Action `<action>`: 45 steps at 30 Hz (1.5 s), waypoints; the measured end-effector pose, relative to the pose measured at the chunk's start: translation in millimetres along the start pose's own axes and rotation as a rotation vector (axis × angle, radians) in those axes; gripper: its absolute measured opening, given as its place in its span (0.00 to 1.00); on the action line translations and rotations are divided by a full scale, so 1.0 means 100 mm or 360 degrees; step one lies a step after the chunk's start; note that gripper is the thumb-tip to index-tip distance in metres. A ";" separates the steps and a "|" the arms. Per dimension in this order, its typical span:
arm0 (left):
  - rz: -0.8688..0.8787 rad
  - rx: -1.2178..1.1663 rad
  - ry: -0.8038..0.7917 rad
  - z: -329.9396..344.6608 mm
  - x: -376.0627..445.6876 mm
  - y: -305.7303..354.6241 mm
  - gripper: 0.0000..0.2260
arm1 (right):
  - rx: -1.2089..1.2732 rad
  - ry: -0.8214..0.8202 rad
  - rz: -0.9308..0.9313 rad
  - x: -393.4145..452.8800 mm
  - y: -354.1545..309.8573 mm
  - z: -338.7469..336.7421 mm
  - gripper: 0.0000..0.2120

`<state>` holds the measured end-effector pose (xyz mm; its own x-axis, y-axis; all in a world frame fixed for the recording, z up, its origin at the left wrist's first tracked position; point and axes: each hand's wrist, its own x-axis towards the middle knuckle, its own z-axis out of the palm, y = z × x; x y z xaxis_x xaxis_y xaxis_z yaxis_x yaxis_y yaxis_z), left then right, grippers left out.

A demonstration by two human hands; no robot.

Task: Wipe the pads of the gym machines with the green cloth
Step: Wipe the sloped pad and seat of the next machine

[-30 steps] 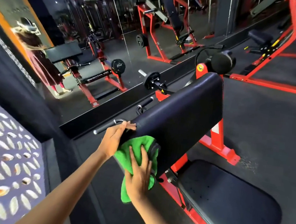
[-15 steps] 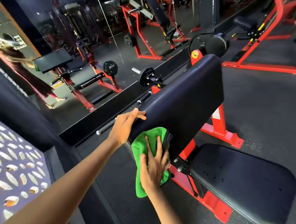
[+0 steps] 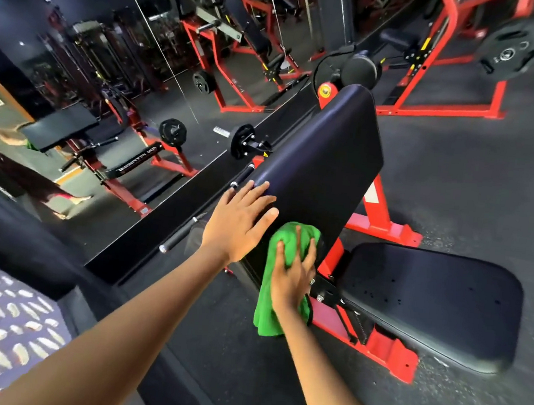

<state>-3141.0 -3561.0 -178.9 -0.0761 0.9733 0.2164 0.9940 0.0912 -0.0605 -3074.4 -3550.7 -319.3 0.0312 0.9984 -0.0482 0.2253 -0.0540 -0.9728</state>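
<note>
Fingers (image 3: 295,238) of the right hand (image 3: 293,271) lie straight and spread, pressing the green cloth (image 3: 268,304) flat against the near end of the slanted pad (image 3: 322,162); its loose lower part hangs below the edge. Just beside it, the left hand (image 3: 240,219) rests open on the pad's side edge, where a second ago only its fingertips touched. Compared with that moment, the cloth sits slightly higher on the end, so I judge this end is nearly wiped. To the right, the seat pad (image 3: 439,303) waits, and the big face beyond.
</note>
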 end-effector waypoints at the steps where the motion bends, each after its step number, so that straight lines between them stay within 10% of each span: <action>1: -0.0023 0.0050 0.0004 0.01 0.00 0.01 0.36 | 0.0037 -0.0020 0.0106 0.09 -0.02 0.00 0.25; 9: -0.0062 0.0171 0.0066 0.05 0.00 0.03 0.36 | -0.0005 0.0035 -0.0680 -0.45 0.27 0.03 0.27; 15: -0.0057 0.0210 0.0051 0.04 -0.01 0.05 0.37 | 0.0208 0.0165 0.0126 0.41 0.10 0.04 0.24; 21: -0.0064 0.0281 0.0009 0.07 0.00 0.06 0.36 | 0.0067 0.0161 -0.0724 -0.22 -0.04 0.04 0.26; 28: -0.0123 0.0447 -0.0100 0.05 0.00 0.08 0.46 | 0.0305 0.0294 0.0197 0.61 0.03 0.05 0.22; 35: -0.0151 0.0379 -0.0143 0.06 0.01 0.06 0.50 | 0.0107 0.0270 -0.0604 0.22 -0.21 0.02 0.23; 42: -0.0160 0.0233 -0.0064 -0.26 0.38 0.12 0.41 | 0.0303 0.0238 0.0360 0.81 -0.22 0.02 0.24; 45: -0.0228 -0.0222 -0.0247 -0.32 1.02 0.04 0.38 | 0.0236 0.0310 -0.0006 0.81 -0.40 -0.02 0.25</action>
<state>-3142.4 -3468.3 -126.0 -0.2176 0.9742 0.0605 0.9726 0.2111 0.0977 -3079.2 -3467.2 -283.7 0.2211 0.9752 -0.0135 0.0810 -0.0322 -0.9962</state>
